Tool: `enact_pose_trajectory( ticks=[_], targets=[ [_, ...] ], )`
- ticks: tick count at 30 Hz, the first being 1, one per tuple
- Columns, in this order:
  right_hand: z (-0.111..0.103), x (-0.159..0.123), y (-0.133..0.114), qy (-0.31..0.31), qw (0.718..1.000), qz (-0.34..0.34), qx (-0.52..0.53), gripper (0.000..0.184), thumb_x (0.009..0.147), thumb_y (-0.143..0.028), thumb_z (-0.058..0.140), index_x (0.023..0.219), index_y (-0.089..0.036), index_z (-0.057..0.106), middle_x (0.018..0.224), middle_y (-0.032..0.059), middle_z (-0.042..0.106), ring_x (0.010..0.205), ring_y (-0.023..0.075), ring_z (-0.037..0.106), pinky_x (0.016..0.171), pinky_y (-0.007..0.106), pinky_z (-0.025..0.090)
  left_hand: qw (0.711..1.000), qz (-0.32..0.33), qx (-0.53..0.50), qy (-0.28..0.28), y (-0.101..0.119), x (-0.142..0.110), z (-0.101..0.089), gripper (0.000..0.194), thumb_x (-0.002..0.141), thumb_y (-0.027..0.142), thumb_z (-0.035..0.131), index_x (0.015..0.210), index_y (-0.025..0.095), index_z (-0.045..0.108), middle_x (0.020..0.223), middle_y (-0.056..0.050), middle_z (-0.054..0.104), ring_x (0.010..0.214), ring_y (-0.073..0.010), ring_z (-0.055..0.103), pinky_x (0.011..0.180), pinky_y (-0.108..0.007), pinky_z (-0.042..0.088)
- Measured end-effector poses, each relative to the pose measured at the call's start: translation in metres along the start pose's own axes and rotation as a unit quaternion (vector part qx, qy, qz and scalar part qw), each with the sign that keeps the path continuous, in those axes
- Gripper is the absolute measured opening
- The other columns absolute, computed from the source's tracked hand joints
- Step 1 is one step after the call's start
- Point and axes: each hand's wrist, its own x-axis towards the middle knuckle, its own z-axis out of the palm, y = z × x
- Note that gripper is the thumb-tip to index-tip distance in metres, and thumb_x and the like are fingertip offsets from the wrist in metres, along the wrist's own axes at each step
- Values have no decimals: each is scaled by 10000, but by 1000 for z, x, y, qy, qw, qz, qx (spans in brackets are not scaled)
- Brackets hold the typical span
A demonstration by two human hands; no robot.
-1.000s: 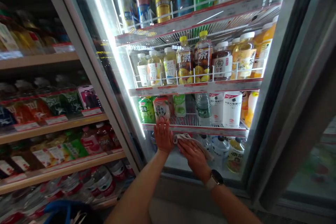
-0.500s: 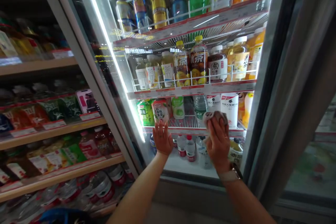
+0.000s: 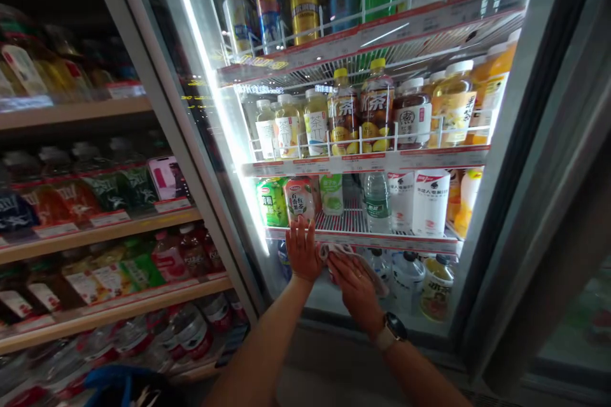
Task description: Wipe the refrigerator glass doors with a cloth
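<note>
The right hand (image 3: 353, 283) hides part of the cloth (image 3: 380, 281) beneath it.

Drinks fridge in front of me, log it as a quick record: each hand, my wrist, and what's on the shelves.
Left hand: against the glass door, fingers pointing up
Right hand: pressing a pale cloth on the glass, close beside the left hand
Right wrist: dark-faced watch
Top visible shelf: includes a gold can
Shelf below: includes a yellow-capped bottle
</note>
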Motion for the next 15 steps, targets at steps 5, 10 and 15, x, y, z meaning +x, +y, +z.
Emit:
enact_pose_trajectory(
  ticks=[5,10,15],
  targets=[
    [3,-18,3,-55,997,-43,23,718,813,65,324,1474,-190,437,1338,74,634,1283,145,547,1139,357,406,1000,-3,-20,3,-1,-1,0,577,978,278,360,1536,189,245,1594,-120,283,1503,-251,174,1221,-467,196],
    [-15,-6,13,-56,995,-78,-14,519,910,-4,387,1360,-191,565,1345,45,632,1312,143,519,1151,346,397,1000,-5,-27,3,0,1,0,581,973,261,378,1535,189,249,1603,-117,251,1506,-253,157,1225,-468,188],
    [-47,24,29,8,997,-18,-78,524,938,-15,373,1412,-190,513,1406,52,582,1383,167,448,1226,385,272,1000,-4,-21,0,0,2,0,586,971,250,373,1537,187,237,1610,-105,244,1509,-255,143,1225,-465,184]
  ],
)
